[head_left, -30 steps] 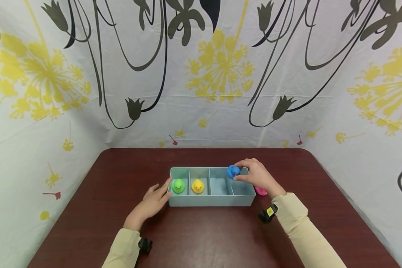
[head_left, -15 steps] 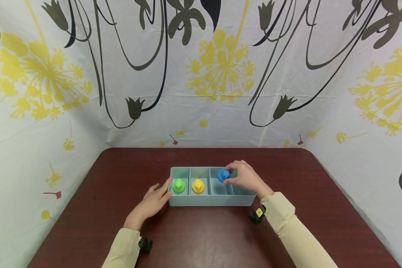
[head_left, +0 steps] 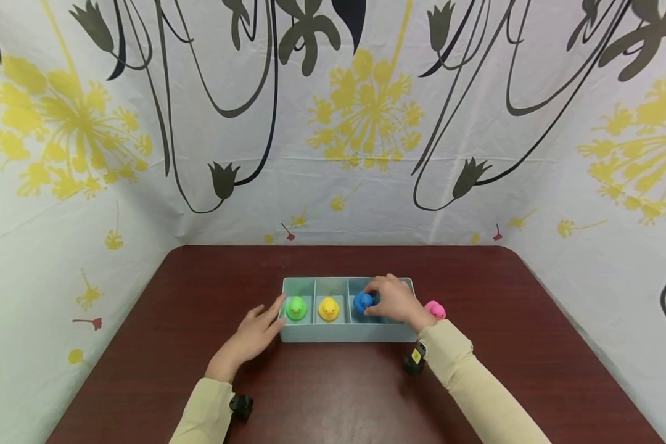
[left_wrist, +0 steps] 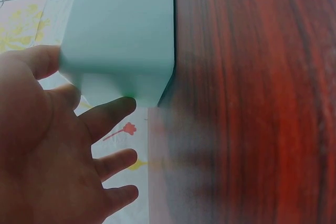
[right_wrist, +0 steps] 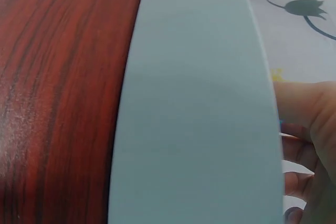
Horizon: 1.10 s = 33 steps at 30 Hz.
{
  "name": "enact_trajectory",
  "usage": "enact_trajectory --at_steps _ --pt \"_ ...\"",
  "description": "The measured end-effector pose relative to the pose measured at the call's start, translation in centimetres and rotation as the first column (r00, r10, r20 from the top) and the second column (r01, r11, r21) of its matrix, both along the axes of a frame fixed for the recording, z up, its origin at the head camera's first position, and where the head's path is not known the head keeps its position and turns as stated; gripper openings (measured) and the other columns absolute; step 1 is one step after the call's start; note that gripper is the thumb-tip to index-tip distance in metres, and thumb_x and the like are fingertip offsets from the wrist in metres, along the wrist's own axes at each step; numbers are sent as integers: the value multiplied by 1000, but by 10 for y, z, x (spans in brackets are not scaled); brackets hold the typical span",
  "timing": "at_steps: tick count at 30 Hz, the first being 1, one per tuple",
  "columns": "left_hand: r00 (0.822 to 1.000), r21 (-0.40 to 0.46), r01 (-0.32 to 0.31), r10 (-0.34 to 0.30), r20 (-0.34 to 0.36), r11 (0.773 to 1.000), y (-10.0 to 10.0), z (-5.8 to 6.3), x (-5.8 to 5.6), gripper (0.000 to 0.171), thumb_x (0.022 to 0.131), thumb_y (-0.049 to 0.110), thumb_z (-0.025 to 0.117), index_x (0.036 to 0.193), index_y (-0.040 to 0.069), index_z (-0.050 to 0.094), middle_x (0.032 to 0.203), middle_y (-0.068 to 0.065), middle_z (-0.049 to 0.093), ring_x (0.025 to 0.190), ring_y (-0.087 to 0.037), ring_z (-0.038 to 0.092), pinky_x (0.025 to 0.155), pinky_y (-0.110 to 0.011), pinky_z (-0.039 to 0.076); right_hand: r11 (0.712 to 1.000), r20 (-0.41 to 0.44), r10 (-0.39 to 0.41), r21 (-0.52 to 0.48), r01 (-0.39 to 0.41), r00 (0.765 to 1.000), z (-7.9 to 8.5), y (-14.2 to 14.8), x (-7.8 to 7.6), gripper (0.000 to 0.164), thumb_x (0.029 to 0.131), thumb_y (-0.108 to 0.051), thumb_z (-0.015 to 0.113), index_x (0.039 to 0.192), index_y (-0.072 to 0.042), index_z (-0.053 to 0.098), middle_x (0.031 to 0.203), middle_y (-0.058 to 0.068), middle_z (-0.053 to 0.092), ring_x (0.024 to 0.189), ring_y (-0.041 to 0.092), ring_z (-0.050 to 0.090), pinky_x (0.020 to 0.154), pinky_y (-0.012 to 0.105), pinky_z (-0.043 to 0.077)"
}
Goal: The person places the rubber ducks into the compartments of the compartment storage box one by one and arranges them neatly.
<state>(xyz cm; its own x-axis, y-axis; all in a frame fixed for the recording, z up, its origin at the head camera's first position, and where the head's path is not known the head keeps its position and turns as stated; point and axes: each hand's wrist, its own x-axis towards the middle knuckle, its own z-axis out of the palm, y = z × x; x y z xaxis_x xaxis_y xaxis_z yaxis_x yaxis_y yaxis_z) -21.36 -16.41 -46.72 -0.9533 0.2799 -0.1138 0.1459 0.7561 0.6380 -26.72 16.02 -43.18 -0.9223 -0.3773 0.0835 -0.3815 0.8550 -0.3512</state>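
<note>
A pale blue-green divided box (head_left: 348, 333) lies lengthwise across the table. In its leftmost compartment sits a green rubber duck (head_left: 296, 308), and the one beside it holds a yellow rubber duck (head_left: 328, 309). My right hand (head_left: 395, 301) pinches a blue rubber duck (head_left: 363, 301) between thumb and fingers, down in the third compartment; the box wall hides most of this grip in the right wrist view. With fingers fairly straight, my left hand (head_left: 253, 336) touches the box's left end, also seen in the left wrist view, where the hand (left_wrist: 63, 124) has its fingers spread.
A pink rubber duck (head_left: 435, 309) is on the table just right of the box, partly behind the right wrist. The dark red-brown table (head_left: 333, 394) reaches back to a patterned cloth (head_left: 366, 203). The rightmost compartment is mostly covered by the right hand.
My right hand has carried the blue duck leftward and lowered it into the third compartment. The pink duck shows more fully now. My left hand has stayed in place.
</note>
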Motion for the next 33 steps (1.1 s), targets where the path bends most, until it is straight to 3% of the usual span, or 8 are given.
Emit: enact_trajectory --at_steps 17,33 --pt "1000 19 -20 20 8 1000 2 -3 4 58 102 39 40 154 32 15 152 -7 38 144 -42 17 105 -68 23 997 -7 0 81 0 1000 -21 -9 -3 30 70 -24 85 96 -14 74 98 1 69 92 20 55 75 40 51" --pt "1000 20 -24 24 -10 1000 1 -3 0 58 102 40 40 154 32 15 152 -6 38 143 -42 17 105 -68 23 989 16 18 149 -21 1000 -16 -12 -9 34 69 -26 86 98 -14 73 101 2 68 95 21 54 76 42 49"
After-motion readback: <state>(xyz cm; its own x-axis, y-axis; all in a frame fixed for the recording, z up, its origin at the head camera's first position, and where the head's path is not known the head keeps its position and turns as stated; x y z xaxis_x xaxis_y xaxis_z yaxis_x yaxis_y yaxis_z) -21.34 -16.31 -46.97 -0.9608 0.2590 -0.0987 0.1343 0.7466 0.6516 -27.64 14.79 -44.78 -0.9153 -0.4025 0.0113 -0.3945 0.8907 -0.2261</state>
